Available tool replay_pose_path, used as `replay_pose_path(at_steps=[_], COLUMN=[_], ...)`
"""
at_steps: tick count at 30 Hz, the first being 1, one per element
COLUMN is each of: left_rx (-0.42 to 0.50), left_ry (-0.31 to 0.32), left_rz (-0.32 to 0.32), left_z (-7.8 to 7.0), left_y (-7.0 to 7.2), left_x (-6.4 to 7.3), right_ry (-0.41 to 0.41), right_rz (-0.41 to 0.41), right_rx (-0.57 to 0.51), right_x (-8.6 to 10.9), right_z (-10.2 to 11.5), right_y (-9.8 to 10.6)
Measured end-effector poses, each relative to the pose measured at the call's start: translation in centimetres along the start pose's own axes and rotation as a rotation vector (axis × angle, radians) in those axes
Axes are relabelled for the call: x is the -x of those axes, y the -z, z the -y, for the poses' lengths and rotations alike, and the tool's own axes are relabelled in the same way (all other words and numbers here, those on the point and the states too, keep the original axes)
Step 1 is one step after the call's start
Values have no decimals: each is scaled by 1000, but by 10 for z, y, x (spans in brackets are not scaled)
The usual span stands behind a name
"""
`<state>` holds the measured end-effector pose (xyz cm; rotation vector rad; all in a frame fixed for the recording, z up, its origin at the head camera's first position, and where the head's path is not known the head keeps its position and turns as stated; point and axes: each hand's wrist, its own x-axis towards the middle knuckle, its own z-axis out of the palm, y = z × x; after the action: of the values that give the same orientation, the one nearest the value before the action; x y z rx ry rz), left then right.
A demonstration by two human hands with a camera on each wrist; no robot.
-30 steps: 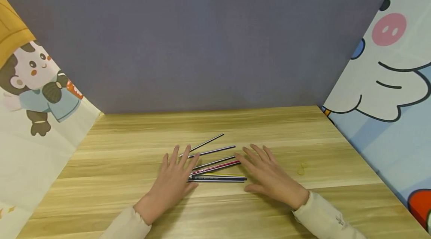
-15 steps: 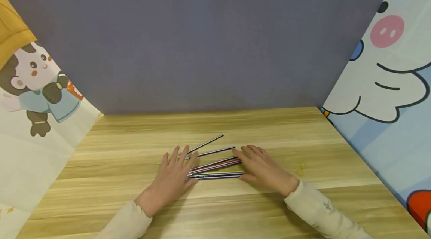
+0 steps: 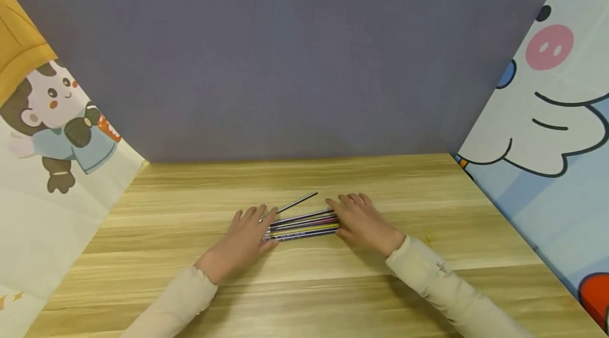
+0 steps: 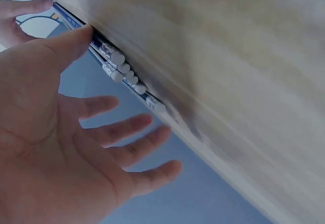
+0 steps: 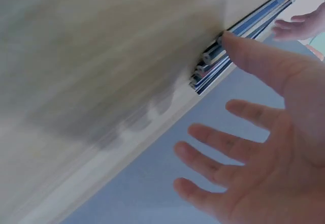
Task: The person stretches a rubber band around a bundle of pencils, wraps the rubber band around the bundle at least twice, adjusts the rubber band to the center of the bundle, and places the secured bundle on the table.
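Observation:
Several striped pencils (image 3: 304, 226), dark with one yellow and one red among them, lie side by side on the wooden table (image 3: 304, 295). My left hand (image 3: 243, 235) is at their left ends, fingers spread and thumb against the near pencil; white erasers (image 4: 118, 58) show beyond that thumb in the left wrist view. At the other ends is my right hand (image 3: 363, 221), its thumb touching the near pencil and its fingers loosely extended, as the right wrist view shows. One more pencil (image 3: 300, 200) lies slanted just behind the group, its left end hidden by the left fingers.
A thin yellow loop (image 3: 429, 237), like a rubber band, lies right of the right hand. A grey panel (image 3: 304, 63) stands along the table's back edge. Cartoon-printed walls (image 3: 547, 116) flank both sides.
Both hands have moved slightly away from the body, the right one also leftward. The spread pencils have drawn together into a tighter, nearly parallel group; the slanted one stays about where it was.

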<state>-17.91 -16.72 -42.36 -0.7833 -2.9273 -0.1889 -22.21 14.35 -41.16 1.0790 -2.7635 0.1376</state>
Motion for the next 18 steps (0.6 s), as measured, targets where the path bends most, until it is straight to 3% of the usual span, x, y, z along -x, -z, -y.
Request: replay_pose_path(at_steps=[5, 10, 13, 18], left_rx=[-45, -57, -63, -92], left_ry=[-55, -71, -69, -68], left_rz=[-5, 55, 75, 55], left_z=[7, 10, 10, 11], left_y=[0, 1, 1, 3], left_x=[-13, -27, -33, -40], right_ry=[17, 7, -24, -101], right_rz=[120, 265, 299, 284], right_rx=[-115, -241, -282, -281], right_x=[-24, -54, -67, -72], right_z=[-2, -4, -5, -9], right_y=[1, -5, -9, -8])
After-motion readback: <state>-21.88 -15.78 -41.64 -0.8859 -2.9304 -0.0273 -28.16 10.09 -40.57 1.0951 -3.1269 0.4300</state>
